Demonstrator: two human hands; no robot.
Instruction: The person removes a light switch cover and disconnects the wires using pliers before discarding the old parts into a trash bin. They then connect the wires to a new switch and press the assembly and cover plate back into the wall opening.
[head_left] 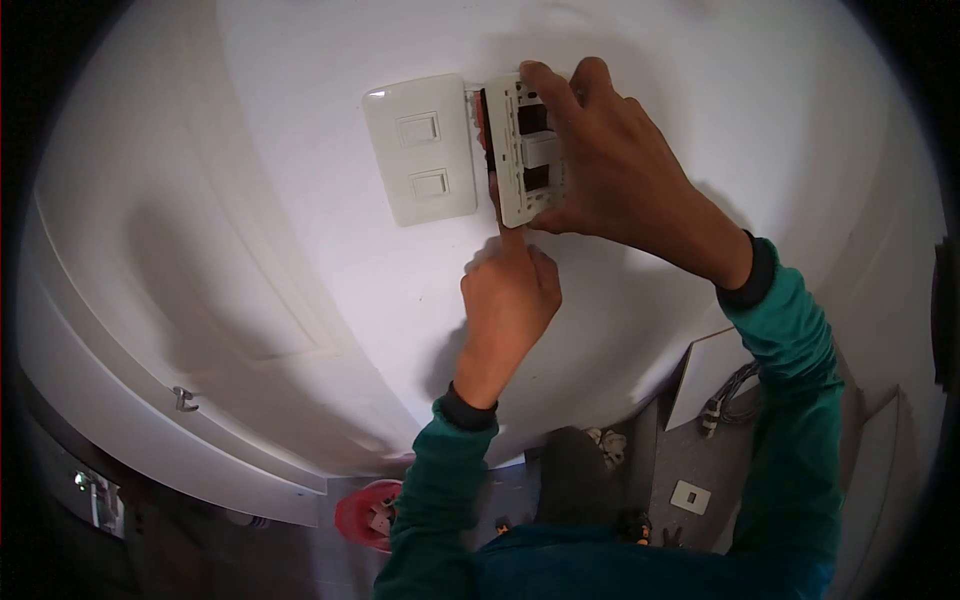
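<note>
A white switch mounting frame (pixel 506 160) is tilted out from the wall, its left edge away from the surface. My right hand (pixel 630 165) is closed on it, thumb and fingers gripping its top and bottom ends. A single white module (pixel 540 150) sits in its middle, between dark openings. Under the frame, my left hand (pixel 510 295) points upward, its index finger stretched along and behind the lower left edge, other fingers curled. Reddish material (pixel 480 120) shows in the gap behind the frame. Just left, a white two-switch plate (pixel 420 150) is fixed to the wall.
A white door (pixel 270 290) with a metal handle (pixel 184 399) stands left. Below are a red basin (pixel 365 515) holding small items, a loose white cover plate (pixel 690 497), a coiled grey cable (pixel 738 395) and a leaning white panel (pixel 700 375).
</note>
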